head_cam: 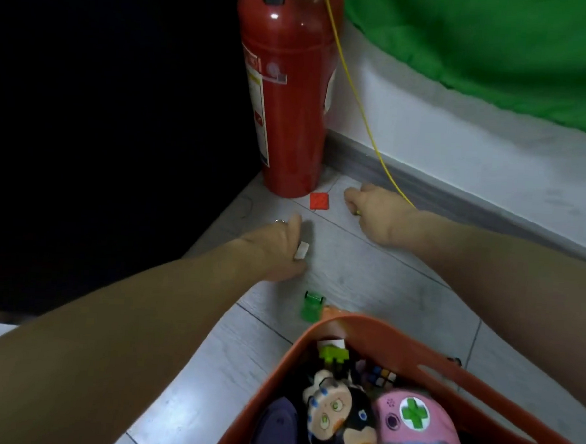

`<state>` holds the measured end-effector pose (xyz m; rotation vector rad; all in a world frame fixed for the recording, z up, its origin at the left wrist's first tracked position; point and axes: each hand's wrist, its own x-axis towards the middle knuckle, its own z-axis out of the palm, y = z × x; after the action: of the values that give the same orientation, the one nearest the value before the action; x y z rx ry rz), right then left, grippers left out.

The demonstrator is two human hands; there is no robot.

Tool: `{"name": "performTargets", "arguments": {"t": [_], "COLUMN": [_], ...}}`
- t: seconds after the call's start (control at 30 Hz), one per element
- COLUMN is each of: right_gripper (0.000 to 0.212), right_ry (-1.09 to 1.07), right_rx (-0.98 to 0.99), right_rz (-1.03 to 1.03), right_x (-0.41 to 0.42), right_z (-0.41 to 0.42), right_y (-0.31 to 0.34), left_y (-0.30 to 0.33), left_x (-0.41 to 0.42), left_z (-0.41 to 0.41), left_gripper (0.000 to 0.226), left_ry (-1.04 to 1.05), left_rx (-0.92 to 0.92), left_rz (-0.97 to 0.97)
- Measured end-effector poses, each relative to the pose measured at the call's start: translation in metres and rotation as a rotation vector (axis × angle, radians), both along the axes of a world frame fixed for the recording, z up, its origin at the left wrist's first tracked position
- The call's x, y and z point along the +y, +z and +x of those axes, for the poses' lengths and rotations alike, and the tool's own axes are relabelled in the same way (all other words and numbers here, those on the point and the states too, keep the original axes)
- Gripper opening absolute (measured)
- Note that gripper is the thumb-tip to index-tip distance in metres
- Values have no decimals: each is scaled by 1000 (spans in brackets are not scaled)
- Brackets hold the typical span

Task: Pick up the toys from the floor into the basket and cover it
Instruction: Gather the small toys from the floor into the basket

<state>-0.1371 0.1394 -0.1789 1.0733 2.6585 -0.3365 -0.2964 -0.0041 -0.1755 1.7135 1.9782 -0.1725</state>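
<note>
Floor: grey tiles (367, 271) carrying a red block (319, 201), light, rigid; pinching its edges should suit.
Left hand (280, 245): pinching a white piece (302, 250).
Right hand (376, 213): curling; contents unclear.

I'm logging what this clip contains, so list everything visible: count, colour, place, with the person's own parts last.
basket: one, orange, bottom right on the floor, no cover on it
pink toy: one, pink with a green cross, in the basket
doll: one, pale face, dark clothing, in the basket
puzzle cube: one, multicoloured, in the basket
green block: one, lime, in the basket
toy car: one, green, on the floor beside the basket
red tile: one, red, on the floor by the extinguisher
fire extinguisher: one, red, standing in the corner
yellow cord: one, down the wall
green cloth: one, top right
white piece: one, in the left hand
left hand: holds the white piece
right hand: curled, on the floor; contents unclear
</note>
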Motion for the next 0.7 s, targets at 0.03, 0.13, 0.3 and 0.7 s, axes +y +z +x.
{"name": "performTargets", "arguments": {"t": [0.03, 0.13, 0.3, 0.7], "right_gripper": [23, 28, 57, 40], "right_ry": [-13, -68, -54, 64], "right_rx": [45, 196, 141, 144], "right_rz": [-11, -7, -67, -72], "right_x": [0, 4, 0, -14], "right_z": [-1, -11, -39, -37], "right_y": [-1, 1, -1, -14], "left_y": [1, -2, -11, 6], "left_x": [1, 7, 8, 6], "left_z": [-1, -1, 2, 13], "left_gripper": [64, 76, 36, 36], "left_ry": [29, 50, -104, -80], "left_rx": [-7, 41, 48, 21], "left_rz": [0, 9, 16, -74]}}
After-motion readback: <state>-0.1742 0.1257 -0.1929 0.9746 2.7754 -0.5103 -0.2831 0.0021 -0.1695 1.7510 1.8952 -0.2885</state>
